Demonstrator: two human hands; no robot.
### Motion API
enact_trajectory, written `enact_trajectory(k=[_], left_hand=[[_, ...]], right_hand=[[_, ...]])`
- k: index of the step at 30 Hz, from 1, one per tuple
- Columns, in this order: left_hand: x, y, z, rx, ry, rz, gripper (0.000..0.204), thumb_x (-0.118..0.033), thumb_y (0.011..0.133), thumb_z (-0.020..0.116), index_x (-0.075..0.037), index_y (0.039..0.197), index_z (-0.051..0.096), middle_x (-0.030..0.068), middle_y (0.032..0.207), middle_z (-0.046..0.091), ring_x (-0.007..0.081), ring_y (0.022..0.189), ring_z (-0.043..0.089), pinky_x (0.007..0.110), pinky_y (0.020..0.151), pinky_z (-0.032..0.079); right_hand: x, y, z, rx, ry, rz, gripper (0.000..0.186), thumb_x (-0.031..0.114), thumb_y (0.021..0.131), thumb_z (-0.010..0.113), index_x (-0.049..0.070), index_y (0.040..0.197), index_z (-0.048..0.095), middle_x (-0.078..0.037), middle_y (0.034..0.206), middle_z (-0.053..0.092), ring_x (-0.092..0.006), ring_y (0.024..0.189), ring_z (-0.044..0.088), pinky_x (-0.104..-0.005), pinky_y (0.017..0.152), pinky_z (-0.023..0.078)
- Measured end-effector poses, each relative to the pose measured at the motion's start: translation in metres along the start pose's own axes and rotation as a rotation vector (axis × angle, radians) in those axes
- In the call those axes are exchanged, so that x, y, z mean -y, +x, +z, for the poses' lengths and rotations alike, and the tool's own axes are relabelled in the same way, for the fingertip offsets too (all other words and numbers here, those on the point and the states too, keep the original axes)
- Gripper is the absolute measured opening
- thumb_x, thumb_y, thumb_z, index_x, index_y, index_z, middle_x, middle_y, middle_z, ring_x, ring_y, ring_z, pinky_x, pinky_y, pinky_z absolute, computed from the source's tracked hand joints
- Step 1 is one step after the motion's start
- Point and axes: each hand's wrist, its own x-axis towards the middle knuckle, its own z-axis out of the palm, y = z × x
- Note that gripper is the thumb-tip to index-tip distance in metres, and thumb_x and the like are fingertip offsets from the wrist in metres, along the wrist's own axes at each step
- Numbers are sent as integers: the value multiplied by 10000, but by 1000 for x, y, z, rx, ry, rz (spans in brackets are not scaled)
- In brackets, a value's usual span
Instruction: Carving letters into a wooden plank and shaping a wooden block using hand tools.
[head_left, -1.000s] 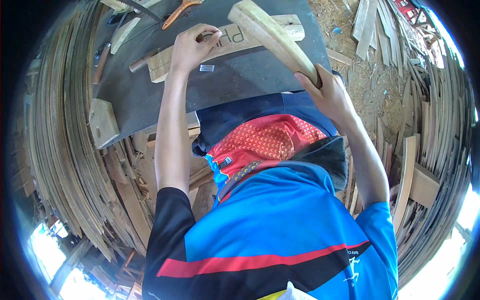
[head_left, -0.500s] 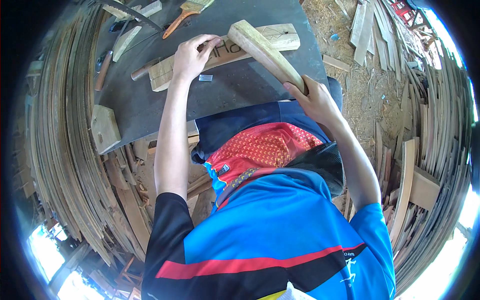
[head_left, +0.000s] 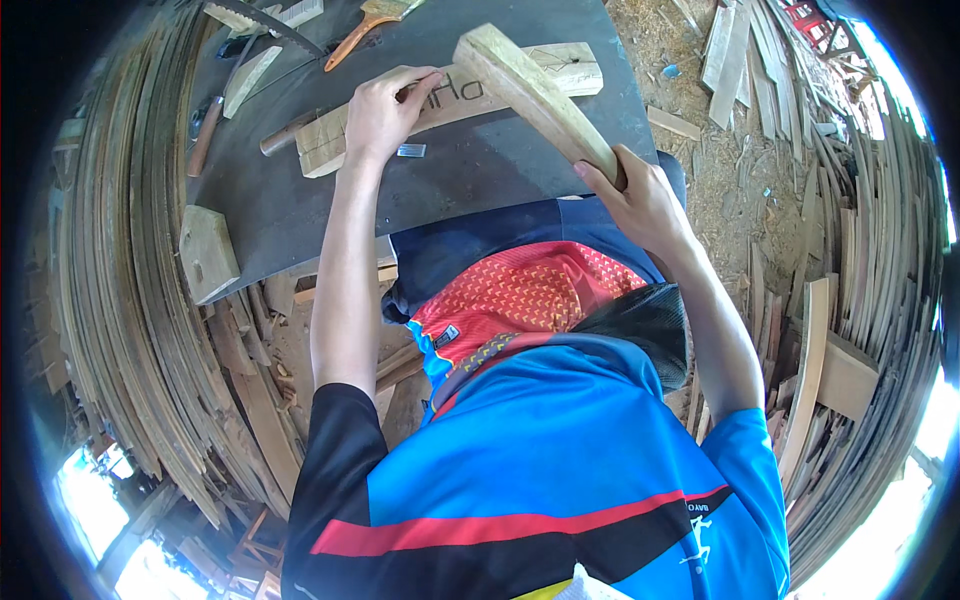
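Right hand [head_left: 645, 200] clasps a block [head_left: 535, 98]. Left hand [head_left: 383, 112] is pinched over a board [head_left: 450, 107]; whether it holds anything is unclear.

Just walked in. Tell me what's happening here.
The person's right hand has its grip around the near end of a thick wooden bar. The left hand is at a lettered board, finger and thumb pinched together; anything between them is too small to make out. The board lies on a dark table, with a brush and a saw beyond it.
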Motion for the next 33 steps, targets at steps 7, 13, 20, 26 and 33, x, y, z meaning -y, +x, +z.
enact_trajectory(k=[7, 13, 20, 26, 33], left_hand=[[0, -3, -3, -47, -54, 110, 160, -237, 908, 797, -115, 1010, 818, 33, 881, 753, 172, 615, 627, 300, 600, 495], [-2, -1, -2, 2, -7, 45, 188, -264, 913, 791, -105, 1011, 817, 55, 870, 750, 214, 649, 663, 326, 619, 508], [5, -1, -4, 45, 54, 5, 171, -228, 915, 783, -82, 999, 812, 74, 907, 766, 240, 710, 710, 323, 669, 542], [7, -2, 1, 31, 81, 27, 189, -255, 918, 782, -85, 992, 815, 82, 926, 762, 264, 728, 706, 331, 672, 541], [-1, 1, -3, 4, -64, -11, 185, -249, 936, 771, -80, 1000, 811, 59, 902, 762, 221, 704, 683, 308, 668, 525]], right_hand=[[10, -1, 10, -111, -37, -183, 509, 461, 979, 709, -21, 915, 558, -253, 681, 648, -470, 681, 673, -499, 603, 517], [20, -4, 5, -175, 133, -147, 437, 396, 1000, 703, -20, 969, 572, -279, 728, 655, -483, 733, 679, -502, 612, 500], [12, 3, 13, -124, -21, -218, 462, 394, 990, 715, -23, 888, 544, -257, 657, 629, -481, 647, 664, -496, 560, 493], [10, 8, 9, -161, -198, -252, 534, 496, 982, 687, -6, 881, 535, -255, 667, 651, -480, 652, 670, -524, 582, 538], [25, 0, -15, -188, -8, -146, 529, 477, 988, 692, -15, 867, 542, -237, 624, 627, -445, 628, 675, -484, 568, 517]])
